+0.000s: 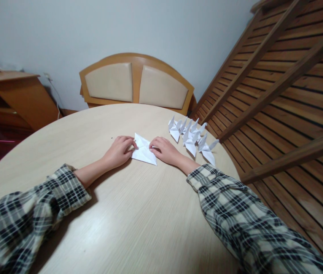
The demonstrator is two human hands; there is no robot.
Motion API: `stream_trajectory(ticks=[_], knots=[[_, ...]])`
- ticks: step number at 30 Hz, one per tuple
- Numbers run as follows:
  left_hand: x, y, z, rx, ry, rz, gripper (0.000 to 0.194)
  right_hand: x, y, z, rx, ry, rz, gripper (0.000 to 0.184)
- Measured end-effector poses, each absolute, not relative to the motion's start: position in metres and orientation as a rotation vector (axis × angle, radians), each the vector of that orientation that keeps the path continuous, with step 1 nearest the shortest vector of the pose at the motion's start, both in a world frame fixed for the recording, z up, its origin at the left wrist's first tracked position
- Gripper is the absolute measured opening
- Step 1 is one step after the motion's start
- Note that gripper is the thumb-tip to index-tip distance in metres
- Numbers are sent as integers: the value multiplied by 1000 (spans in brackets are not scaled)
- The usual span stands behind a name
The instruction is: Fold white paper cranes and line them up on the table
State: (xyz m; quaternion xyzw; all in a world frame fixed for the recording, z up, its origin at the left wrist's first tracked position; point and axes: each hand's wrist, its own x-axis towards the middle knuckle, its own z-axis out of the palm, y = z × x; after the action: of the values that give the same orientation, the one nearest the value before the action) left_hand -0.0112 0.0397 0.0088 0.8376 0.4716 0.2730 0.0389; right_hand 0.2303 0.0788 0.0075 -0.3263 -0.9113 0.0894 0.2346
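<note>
A partly folded sheet of white origami paper (144, 153) lies on the round table, one corner pointing away from me and another toward the near right. My left hand (120, 150) grips its left side, fingers curled over the edge. On the opposite side my right hand (165, 150) pinches the paper between thumb and fingertips. The undersides of the fingers are hidden. Several finished white paper cranes (190, 144) stand in a cluster beyond my right hand, wings and necks raised.
The pale wooden tabletop (138, 213) spreads under both forearms. Behind it stands a wooden headboard (134, 99) with two cream panels against the wall. A slatted wooden frame (289, 87) leans along the right edge. A brown desk (21, 95) is at the left.
</note>
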Motion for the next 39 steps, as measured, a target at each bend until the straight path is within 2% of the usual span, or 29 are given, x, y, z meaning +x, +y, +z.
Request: stream_trajectory(ticks=[9,16,22,33,39], knots=[[-11,38,9,2586,1290,813,27,231,81,4,-870,-2481,237,13],[-8,31,17,2650,1154,739,26,230,78,8,-864,-2486,251,12],[-7,32,15,2654,1154,736,19,230,78,7,-874,-2485,241,12],[-9,39,9,2622,1237,793,30,232,79,5,-727,-2525,181,17],[-8,39,6,2598,1274,834,24,231,77,7,-613,-2521,235,19]])
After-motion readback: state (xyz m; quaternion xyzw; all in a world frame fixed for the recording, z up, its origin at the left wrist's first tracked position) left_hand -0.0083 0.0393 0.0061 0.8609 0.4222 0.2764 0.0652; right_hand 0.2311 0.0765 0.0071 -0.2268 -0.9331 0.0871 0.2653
